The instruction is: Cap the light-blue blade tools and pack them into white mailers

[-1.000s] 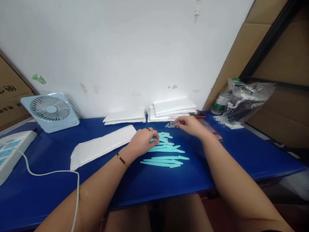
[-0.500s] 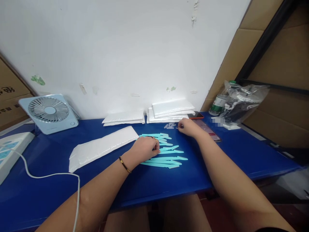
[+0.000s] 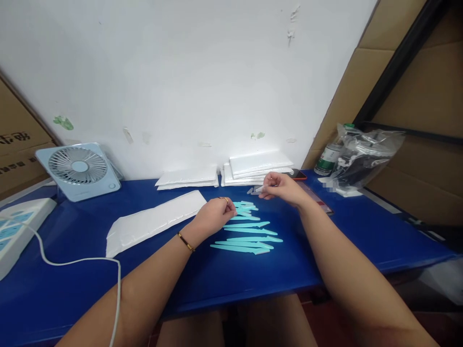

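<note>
Several teal eyebrow razors [image 3: 249,239] lie in a loose row on the blue table, blades toward the right. My left hand [image 3: 216,212] is closed at the upper end of the row, thumb and finger pinched at the handle of an eyebrow razor; the fingers partly hide which one. Between the fingertips of my right hand [image 3: 280,187] is a small clear plastic cap [image 3: 260,189], held just above the table. Other small clear caps [image 3: 250,191] lie beside and under it, partly covered.
A white padded packet [image 3: 155,221] lies left of the razors. Stacked white packets [image 3: 258,164] stand by the wall, with a phone [image 3: 318,200] to their right. A fan [image 3: 79,168], power strip [image 3: 27,229] and white cable are at left; a bottle [image 3: 327,159] and plastic bag [image 3: 361,159] at right.
My right hand has lifted slightly and moved left, now with a clear cap in its fingers. My left hand has shifted up toward the far razors, uncovering the nearer handles.
</note>
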`<state>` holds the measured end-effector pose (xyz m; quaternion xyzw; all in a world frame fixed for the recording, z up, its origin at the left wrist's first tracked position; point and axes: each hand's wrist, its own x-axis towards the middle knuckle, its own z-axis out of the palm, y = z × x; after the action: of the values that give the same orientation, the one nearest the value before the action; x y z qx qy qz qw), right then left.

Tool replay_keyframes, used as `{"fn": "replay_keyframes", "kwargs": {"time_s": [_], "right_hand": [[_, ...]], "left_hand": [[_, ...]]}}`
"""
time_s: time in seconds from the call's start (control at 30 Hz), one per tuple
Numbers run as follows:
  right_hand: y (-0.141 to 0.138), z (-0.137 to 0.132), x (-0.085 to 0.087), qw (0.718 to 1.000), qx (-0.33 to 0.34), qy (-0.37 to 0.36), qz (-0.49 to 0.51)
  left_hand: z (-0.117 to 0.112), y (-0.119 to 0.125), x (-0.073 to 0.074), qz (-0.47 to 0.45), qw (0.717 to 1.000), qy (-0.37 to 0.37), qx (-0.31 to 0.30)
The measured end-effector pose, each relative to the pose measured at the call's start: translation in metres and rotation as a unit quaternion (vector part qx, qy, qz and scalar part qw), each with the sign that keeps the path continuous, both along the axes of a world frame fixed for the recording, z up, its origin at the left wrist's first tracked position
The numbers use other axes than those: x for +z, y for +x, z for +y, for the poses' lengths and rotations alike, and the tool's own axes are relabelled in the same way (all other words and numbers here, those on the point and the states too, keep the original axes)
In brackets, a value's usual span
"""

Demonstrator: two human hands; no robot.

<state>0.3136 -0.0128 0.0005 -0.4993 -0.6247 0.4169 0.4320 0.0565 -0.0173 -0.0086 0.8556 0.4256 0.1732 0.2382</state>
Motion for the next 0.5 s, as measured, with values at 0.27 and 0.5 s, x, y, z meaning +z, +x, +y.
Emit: {"fn": "replay_keyframes", "kwargs": {"time_s": [0.27,0.5], "right_hand": [[-0.017,-0.006,0.002,0.995,0.086,-0.022,0.049],[-0.032,-0.004,-0.009,0.99,0.131,-0.042,0.028]], "left_hand": [[0.015,-0.007,0.001,-0.043,0.998,0.012,0.047],[0.012,-0.004,0.0,-0.032,0.999,0.029,0.019]]}}
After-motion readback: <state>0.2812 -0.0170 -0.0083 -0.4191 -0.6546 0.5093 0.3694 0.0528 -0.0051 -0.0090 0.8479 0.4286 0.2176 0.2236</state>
